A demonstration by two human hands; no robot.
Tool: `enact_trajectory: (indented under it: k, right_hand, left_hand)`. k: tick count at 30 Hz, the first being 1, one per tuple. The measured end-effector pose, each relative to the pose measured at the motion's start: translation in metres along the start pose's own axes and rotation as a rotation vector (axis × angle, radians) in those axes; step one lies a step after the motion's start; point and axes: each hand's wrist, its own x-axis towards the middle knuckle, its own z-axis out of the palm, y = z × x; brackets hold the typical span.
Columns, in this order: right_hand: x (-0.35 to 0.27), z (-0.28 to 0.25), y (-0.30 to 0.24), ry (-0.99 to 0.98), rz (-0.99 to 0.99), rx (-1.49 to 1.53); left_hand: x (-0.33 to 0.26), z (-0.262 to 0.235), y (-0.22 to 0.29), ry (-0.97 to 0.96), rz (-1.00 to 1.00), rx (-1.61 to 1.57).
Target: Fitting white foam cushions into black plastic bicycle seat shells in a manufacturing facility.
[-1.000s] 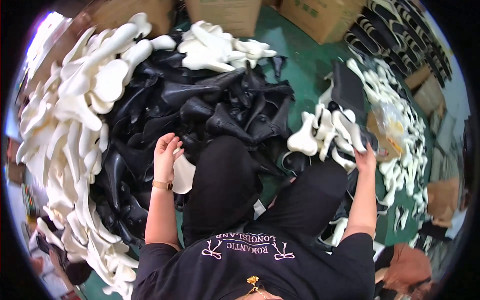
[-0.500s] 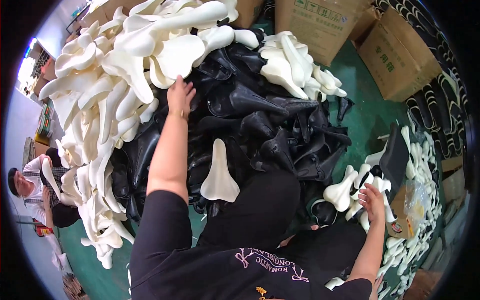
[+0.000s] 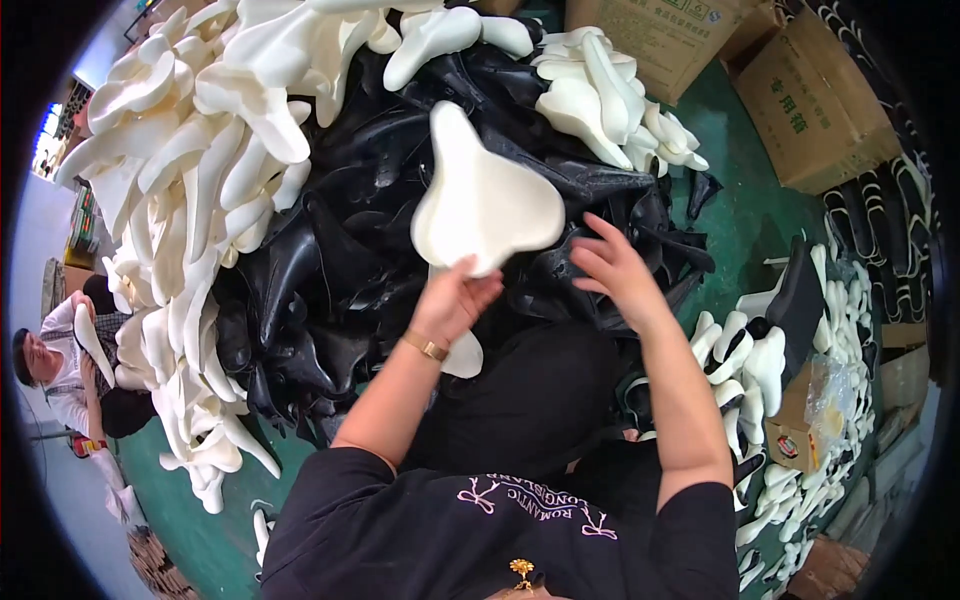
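White foam saddle pad [image 3: 485, 200] is held up over the black pile [image 3: 350, 270] by the left hand [image 3: 455, 300], fingers clamped on its wide end – right hand [image 3: 620, 270], fingers apart, hovers just beside it – next it likely needs a second grip.

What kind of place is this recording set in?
Probably a workshop or small factory floor handling bicycle-saddle parts: big heaps of white foam pads and black saddle shells on a green floor, with cardboard cartons nearby. The left hand holds one white pad.
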Motion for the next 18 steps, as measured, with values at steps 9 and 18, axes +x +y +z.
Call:
enact_trajectory:
  k: [9, 18]
  right_hand:
    - [0.043, 0.013, 0.031, 0.038, 0.257, 0.555]
    - [0.019, -0.016, -0.001, 0.184, -0.052, 0.763]
  left_hand:
    - [-0.024, -0.032, 0.012, 0.108, -0.054, 0.079]
    - [0.005, -0.026, 0.022, 0.070, -0.255, 0.597]
